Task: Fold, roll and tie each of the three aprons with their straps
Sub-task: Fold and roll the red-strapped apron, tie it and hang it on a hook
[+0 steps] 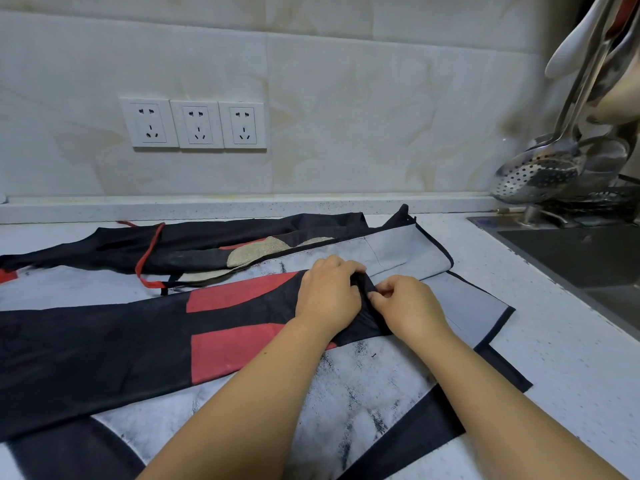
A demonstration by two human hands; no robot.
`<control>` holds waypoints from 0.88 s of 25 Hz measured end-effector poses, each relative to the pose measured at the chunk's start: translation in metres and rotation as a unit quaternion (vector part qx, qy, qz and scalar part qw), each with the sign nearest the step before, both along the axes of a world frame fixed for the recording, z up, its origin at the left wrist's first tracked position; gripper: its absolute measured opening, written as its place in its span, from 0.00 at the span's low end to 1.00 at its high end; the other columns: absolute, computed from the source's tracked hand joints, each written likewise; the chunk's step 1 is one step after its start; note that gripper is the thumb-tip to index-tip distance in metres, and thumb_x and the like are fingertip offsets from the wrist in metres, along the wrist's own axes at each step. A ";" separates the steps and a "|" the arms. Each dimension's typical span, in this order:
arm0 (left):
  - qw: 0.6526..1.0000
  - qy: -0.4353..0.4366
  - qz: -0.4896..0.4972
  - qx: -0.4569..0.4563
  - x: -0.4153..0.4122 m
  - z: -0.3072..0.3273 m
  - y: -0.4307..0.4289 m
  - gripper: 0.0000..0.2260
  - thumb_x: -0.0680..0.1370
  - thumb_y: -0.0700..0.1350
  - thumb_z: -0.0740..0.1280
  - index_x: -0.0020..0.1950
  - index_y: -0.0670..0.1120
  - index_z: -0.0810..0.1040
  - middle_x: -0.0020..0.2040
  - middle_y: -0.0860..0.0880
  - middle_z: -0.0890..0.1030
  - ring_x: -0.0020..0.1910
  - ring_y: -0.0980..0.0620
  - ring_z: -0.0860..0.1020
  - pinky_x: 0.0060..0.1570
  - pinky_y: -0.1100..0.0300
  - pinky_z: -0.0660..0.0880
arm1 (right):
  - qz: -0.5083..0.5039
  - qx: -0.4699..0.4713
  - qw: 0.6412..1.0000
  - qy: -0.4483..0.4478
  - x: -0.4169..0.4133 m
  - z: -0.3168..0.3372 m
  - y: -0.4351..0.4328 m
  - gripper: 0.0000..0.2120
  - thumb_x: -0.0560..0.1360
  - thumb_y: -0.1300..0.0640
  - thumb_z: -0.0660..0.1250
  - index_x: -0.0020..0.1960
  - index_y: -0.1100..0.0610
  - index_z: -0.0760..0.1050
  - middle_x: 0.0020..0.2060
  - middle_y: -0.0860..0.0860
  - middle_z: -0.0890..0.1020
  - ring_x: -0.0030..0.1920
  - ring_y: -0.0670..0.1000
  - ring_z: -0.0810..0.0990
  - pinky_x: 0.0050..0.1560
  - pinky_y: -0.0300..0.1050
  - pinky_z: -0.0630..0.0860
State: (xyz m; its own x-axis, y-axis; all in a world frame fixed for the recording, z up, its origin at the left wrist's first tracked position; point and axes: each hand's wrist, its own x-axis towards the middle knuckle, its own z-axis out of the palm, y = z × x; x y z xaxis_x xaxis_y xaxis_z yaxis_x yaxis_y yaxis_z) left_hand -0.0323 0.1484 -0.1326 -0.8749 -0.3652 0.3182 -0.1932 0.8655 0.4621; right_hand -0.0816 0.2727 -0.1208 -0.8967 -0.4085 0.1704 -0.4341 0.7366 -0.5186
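Observation:
Aprons lie overlapped on the counter. A long folded black apron with red patches [138, 337] stretches from the left edge to the middle. My left hand [329, 296] and my right hand [408, 306] both grip its right end, where the black cloth bunches up between my curled fingers. Under it lies a grey-backed apron with black trim [467, 306]. Behind, a second black apron [207, 244] lies folded lengthwise with a beige patch and a red strap [149, 254] looped over it. A grey and black printed apron [363, 393] spreads under my forearms.
The speckled white counter [561, 358] continues right to a dark sink [588, 258] with a tap. Ladles and a slotted spoon [540, 171] hang at the upper right. Three wall sockets [194, 124] sit on the tiled backsplash.

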 end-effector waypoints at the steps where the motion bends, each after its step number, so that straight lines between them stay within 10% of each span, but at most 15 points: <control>1: 1.000 0.001 -0.003 0.002 0.000 0.000 0.000 0.19 0.78 0.42 0.62 0.67 0.58 0.74 0.59 0.52 0.75 0.62 0.50 0.69 0.61 0.58 0.64 | 0.009 0.004 1.000 0.024 0.002 0.001 -0.003 0.07 0.75 0.52 0.66 0.42 0.54 0.78 0.40 0.48 0.80 0.48 0.53 0.78 0.46 0.46 0.75; 7: 0.995 0.013 -0.010 0.097 -0.003 0.000 -0.004 0.18 0.77 0.39 0.59 0.57 0.56 0.83 0.54 0.50 0.74 0.59 0.50 0.69 0.58 0.57 0.68 | 0.089 0.107 0.967 0.213 0.017 -0.003 -0.018 0.10 0.78 0.60 0.58 0.50 0.56 0.77 0.43 0.51 0.73 0.50 0.54 0.70 0.43 0.42 0.60; 13: 0.992 0.041 0.006 0.117 -0.006 0.002 -0.010 0.10 0.77 0.44 0.68 0.56 0.48 0.85 0.59 0.46 0.76 0.63 0.49 0.72 0.65 0.61 0.65 | 0.051 -0.126 0.988 -0.071 0.003 0.000 -0.001 0.06 0.75 0.54 0.67 0.43 0.53 0.81 0.38 0.48 0.82 0.44 0.51 0.80 0.46 0.48 0.75; 22: 0.988 -0.127 0.045 -0.071 0.020 0.034 -0.013 0.19 0.78 0.58 0.65 0.68 0.57 0.73 0.66 0.48 0.70 0.68 0.45 0.64 0.65 0.48 0.65 | 0.023 -0.002 0.999 -0.024 0.010 -0.001 -0.015 0.06 0.74 0.50 0.66 0.50 0.49 0.74 0.45 0.46 0.80 0.49 0.50 0.78 0.45 0.45 0.74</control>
